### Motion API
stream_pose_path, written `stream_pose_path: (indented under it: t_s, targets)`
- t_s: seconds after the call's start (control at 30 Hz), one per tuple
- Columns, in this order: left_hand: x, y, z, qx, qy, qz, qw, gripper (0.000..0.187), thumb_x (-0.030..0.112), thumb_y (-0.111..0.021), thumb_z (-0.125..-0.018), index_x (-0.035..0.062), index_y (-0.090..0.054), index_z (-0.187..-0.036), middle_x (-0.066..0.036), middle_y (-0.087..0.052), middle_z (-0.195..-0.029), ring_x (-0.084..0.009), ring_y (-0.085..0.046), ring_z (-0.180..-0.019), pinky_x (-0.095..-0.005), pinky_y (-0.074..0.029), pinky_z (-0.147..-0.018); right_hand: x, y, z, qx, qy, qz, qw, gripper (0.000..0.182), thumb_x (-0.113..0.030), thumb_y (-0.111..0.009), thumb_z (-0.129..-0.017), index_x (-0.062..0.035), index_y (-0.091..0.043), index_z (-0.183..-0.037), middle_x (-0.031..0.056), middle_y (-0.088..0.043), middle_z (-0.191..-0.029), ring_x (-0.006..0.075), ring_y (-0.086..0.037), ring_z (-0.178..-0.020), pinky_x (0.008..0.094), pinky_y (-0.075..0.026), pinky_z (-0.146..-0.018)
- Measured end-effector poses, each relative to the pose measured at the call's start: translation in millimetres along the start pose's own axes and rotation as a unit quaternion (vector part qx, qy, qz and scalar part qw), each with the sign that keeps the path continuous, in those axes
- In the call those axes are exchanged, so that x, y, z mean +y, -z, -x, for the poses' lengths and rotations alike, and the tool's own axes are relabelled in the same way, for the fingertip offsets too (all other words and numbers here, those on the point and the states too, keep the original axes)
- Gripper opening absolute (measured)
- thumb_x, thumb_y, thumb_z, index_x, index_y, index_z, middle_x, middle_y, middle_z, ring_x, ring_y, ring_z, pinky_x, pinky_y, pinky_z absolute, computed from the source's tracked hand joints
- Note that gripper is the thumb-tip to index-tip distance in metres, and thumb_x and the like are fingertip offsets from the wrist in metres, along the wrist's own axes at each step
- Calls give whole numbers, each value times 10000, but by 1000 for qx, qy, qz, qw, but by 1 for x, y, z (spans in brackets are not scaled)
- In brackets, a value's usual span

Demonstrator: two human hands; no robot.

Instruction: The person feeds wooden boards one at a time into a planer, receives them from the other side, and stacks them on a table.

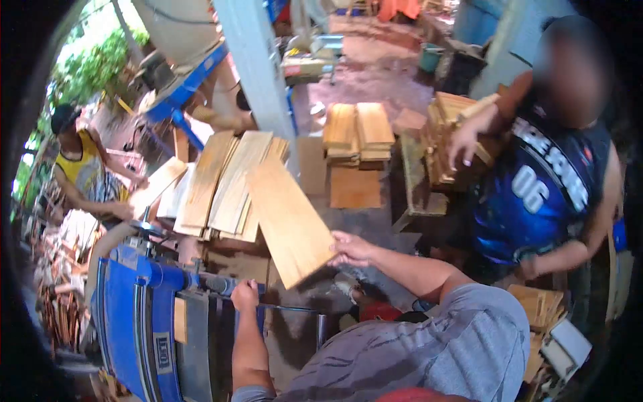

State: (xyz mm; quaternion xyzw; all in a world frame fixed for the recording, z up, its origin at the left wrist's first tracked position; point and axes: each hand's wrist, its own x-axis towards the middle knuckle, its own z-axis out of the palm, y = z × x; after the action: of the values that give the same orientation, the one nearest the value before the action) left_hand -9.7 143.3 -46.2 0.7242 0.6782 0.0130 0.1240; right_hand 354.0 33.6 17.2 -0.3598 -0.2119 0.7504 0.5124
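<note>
My right hand point(351, 248) grips the lower right edge of a pale wooden board point(291, 224), which is held tilted in the air. The board's upper end overlaps a stack of planks point(231, 187). My left hand point(245, 295) is closed beside a blue machine point(137, 315) that looks like a thickness planer. Whatever those fingers hold, if anything, is hidden. A short piece of light wood point(180, 320) shows at the machine's dark bed. Close to my left hand, a thin metal rod point(291, 309) runs out to the right.
A co-worker in a blue jersey point(529, 181) stands at right, one hand by stacked boards point(445, 144). Another person in a yellow top point(90, 167) handles a board at left. More boards point(358, 130) are stacked ahead. A pale post point(258, 74) rises beyond the planks. Wood scraps point(63, 268) lie at far left.
</note>
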Motion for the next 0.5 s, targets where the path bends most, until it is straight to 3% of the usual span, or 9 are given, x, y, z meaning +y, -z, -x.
stream_pose_path:
  t_s: [0.07, 0.13, 0.17, 0.2, 0.23, 0.27, 0.37, 0.47, 0.5]
  targets:
    - [2, 2, 6, 15, 10, 58, 998, 309, 427, -569, -887, 158, -708, -950, -144, -698, -886, -352, -657, -861, -450, -502, -784, 25, -4, 48, -15, 13, 52, 998, 453, -133, -573, -935, -29, -383, -1332, 160, -609, -1128, 203, -682, -815, 287, -591, -686]
    - [-10, -9, 2, 19, -40, 121, 992, 364, 443, -536, -928, 122, -692, -1000, -114, -708, -888, -290, -664, -830, -394, -503, -771, 35, -6, 96, -41, 4, 166, 985, 456, -140, -595, -927, -20, -410, -1326, 90, -603, -1142, 150, -625, -971, 307, -565, -764]
    - [-21, -29, -13, 9, -35, 344, 938, 388, 433, -516, -952, 95, -671, -1063, -98, -700, -923, -246, -651, -843, -364, -495, -775, 37, -10, 114, -29, 18, 167, 985, 456, -140, -595, -927, -20, -410, -1326, 90, -603, -1142, 150, -625, -971, 307, -565, -764]
    - [-24, -36, -20, -8, -25, 547, 837, 415, 422, -495, -975, 67, -649, -1125, -81, -693, -958, -201, -637, -855, -334, -486, -778, 40, -14, 129, -44, 27, 201, 978, 490, -129, -591, -915, -24, -395, -1352, 87, -607, -1130, 132, -628, -907, 288, -564, -728]
    - [-13, -30, -8, -11, -52, 565, 823, 496, 414, -444, -1007, 23, -519, -1304, -73, -649, -1077, -137, -585, -915, -283, -461, -806, 41, -19, 140, -59, 35, 237, 969, 526, -118, -587, -903, -29, -380, -1379, 83, -610, -1119, 115, -632, -844, 269, -563, -691]
    - [12, -6, 20, -46, 8, 666, 744, 579, 439, -457, -998, 47, -389, -1419, -112, -578, -1260, -197, -562, -1081, -329, -449, -925, 41, -23, 149, -54, 47, 238, 969, 526, -118, -587, -903, -29, -380, -1379, 83, -610, -1119, 115, -632, -844, 269, -563, -691]
    - [28, 3, 51, -118, 39, 842, 524, 686, 538, -433, -973, 77, -307, -1465, -127, -357, -1494, -308, -370, -1350, -445, -321, -1115, 35, -39, 168, -143, -35, 300, 943, 598, -142, -583, -913, -94, -341, -1459, 35, -603, -1122, 77, -586, -833, 251, -534, -687]
    - [23, 25, 81, -99, 58, 864, 490, 700, 559, -397, -976, 72, -296, -1468, -131, -366, -1489, -321, -387, -1336, -464, -337, -1103, 37, -33, 165, -144, -34, 355, 923, 576, -154, -588, -922, -90, -369, -1451, 43, -609, -1119, 68, -579, -825, 251, -518, -656]
    - [21, 33, 90, -82, 66, 872, 479, 733, 590, -366, -971, 54, -297, -1465, -134, -362, -1492, -330, -388, -1336, -475, -338, -1103, 43, -31, 163, -80, 4, 374, 924, 430, -180, -593, -935, -54, -493, -1334, 33, -630, -1027, 66, -580, -782, 250, -506, -633]
